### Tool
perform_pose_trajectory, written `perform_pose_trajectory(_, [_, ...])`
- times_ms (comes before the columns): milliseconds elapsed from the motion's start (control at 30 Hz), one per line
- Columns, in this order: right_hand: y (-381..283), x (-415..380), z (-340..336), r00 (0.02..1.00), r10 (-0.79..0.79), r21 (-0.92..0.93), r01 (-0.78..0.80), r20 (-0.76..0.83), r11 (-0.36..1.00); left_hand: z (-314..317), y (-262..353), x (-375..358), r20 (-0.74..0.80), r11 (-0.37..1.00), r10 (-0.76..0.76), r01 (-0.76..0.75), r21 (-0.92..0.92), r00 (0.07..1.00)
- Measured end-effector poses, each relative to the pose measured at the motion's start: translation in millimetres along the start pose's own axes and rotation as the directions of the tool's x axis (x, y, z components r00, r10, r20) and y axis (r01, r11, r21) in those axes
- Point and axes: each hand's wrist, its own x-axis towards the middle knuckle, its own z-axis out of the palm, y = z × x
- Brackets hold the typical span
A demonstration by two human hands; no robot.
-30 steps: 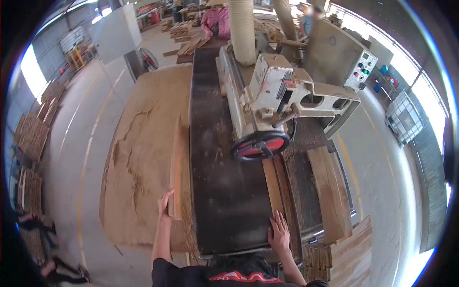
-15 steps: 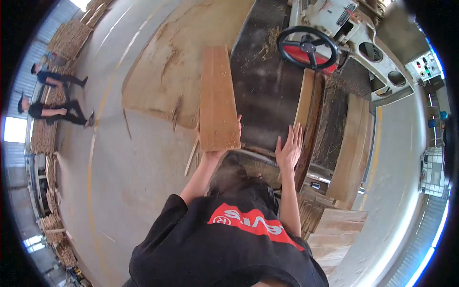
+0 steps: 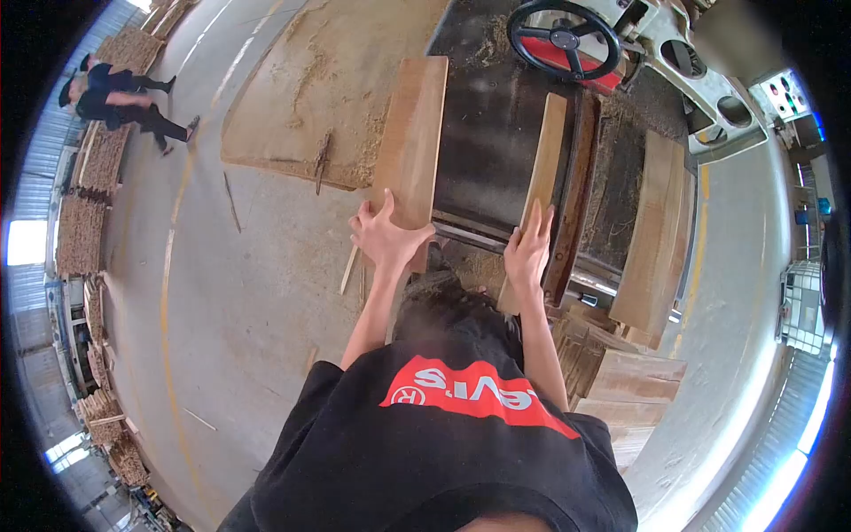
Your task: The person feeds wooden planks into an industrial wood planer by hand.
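Observation:
My left hand (image 3: 388, 238) lies over the near end of a wide brown board (image 3: 415, 142), with its thumb toward the right edge and its fingers toward the left. The board rests along the left side of a dark machine table (image 3: 483, 133). My right hand (image 3: 529, 253) is closed around a narrow wooden strip (image 3: 547, 146), which juts past the table's near edge toward me. Beside the strip, to its right, runs a rusty metal fence (image 3: 581, 177). Parts of both hands' fingers are hidden by the wood.
A black handwheel (image 3: 564, 39) and pale machine housing stand at the far right. Another board (image 3: 651, 230) lies right of the fence, above stacked planks (image 3: 634, 377). A sawdust-covered sheet (image 3: 301, 97) is at left. Two people (image 3: 133, 102) are far left, near wood stacks.
My left hand has shifted from beneath the wide board to its top, and the board has come down beside the table. The strip has moved toward me and away from the fence.

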Motion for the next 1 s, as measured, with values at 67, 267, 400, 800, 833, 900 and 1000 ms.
perform_pose_trajectory(67, [-0.9,2.3,-14.6,0.999,0.052,0.130,-0.049,-0.016,0.990,13.1,-0.8,-5.4,-0.040,0.996,0.067,-0.064,0.068,0.997])
perform_pose_trajectory(267, [24.6,-10.9,-57.7,0.946,0.309,0.864,-0.231,0.093,0.447,43.0,-4.0,-23.0,-0.126,0.970,0.229,-0.216,0.110,0.965])
perform_pose_trajectory(400, [42.8,-12.8,-78.4,0.951,0.308,0.882,-0.164,0.023,0.442,42.1,-10.6,-28.6,-0.128,0.904,0.424,-0.427,0.005,0.896])
perform_pose_trajectory(800, [65.3,-3.9,-73.5,0.982,0.004,0.195,0.034,-0.191,0.980,50.3,-38.7,12.7,-0.026,0.664,0.581,-0.492,-0.563,0.813])
perform_pose_trajectory(833, [60.6,-6.7,-69.5,0.979,-0.020,0.180,0.058,-0.203,0.982,46.6,-33.3,8.0,-0.031,0.667,0.563,-0.476,-0.573,0.826])
perform_pose_trajectory(900, [52.1,-11.3,-59.7,0.969,-0.037,0.109,0.065,-0.243,0.992,40.0,-25.6,-9.1,-0.032,0.677,0.523,-0.438,-0.591,0.852])
perform_pose_trajectory(1000, [48.6,-10.5,-68.2,0.982,-0.014,0.127,0.038,-0.189,0.991,69.6,-40.6,-23.5,0.111,0.592,0.220,-0.042,-0.805,0.969])
